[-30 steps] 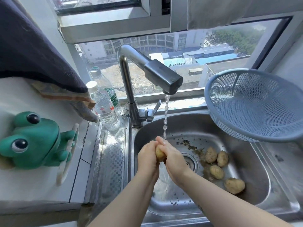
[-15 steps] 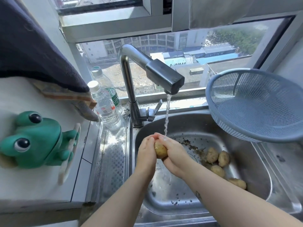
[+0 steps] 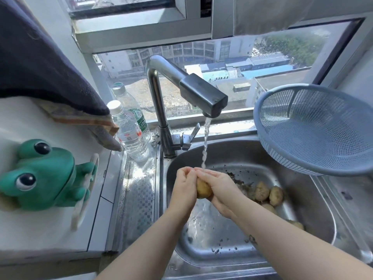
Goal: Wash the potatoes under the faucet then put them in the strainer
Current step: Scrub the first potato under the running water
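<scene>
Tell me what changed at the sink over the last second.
The left hand and right hand kept rubbing one potato under the faucet stream; the right hand slid over its top toward the left, and the potato now shows lower between the palms. Nothing was let go. Water runs on, the other potatoes lie in the sink, the blue strainer stays empty.

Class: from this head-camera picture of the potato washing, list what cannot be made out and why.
The held potato: the head view shows only its lower part; the left hand and right hand cover the rest.
The potatoes in the sink: the right forearm crosses them, so the count is uncertain.
The strainer: the picture's right edge cuts it off.
The front bottle: label too small to read.
</scene>
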Demonstrator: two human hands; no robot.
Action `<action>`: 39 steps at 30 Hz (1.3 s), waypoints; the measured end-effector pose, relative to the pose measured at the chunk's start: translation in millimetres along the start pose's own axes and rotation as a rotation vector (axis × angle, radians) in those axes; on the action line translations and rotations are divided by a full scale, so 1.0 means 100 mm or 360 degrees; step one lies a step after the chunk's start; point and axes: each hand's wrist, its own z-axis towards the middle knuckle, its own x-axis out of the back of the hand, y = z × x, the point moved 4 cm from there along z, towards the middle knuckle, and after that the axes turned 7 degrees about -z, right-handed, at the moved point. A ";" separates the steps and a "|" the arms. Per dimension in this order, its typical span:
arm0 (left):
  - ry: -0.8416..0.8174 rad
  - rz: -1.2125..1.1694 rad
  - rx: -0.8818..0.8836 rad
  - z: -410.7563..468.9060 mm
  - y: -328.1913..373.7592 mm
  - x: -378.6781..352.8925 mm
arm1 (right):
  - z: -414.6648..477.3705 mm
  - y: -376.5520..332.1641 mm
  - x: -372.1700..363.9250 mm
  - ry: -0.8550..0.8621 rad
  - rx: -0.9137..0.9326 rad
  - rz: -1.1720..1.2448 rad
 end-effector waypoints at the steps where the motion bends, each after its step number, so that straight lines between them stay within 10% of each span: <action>1: -0.0032 0.0036 -0.0035 -0.01 0.02 -0.01 | 0.01 0.01 0.01 0.0034 0.0000 -0.0022; 8: 0.0104 -0.0271 0.0257 0.04 -0.03 0.02 | -0.04 0.01 0.06 -0.0327 0.0025 0.0105; 14: 0.0138 -0.0729 0.0723 0.00 -0.01 -0.05 | -0.05 0.09 0.04 -0.0192 0.0291 -0.0760; 20: -0.0003 -0.0494 0.0393 -0.10 0.08 -0.21 | 0.04 0.04 0.03 0.0381 0.0040 0.0097; 26: -0.0408 0.0077 -0.0076 -0.20 -0.02 -0.14 | 0.04 -0.02 0.01 0.0341 -0.0407 0.0459; 39: 0.0168 -0.0765 0.0740 -0.05 -0.08 -0.03 | -0.11 0.03 -0.05 -0.0279 0.0420 -0.1016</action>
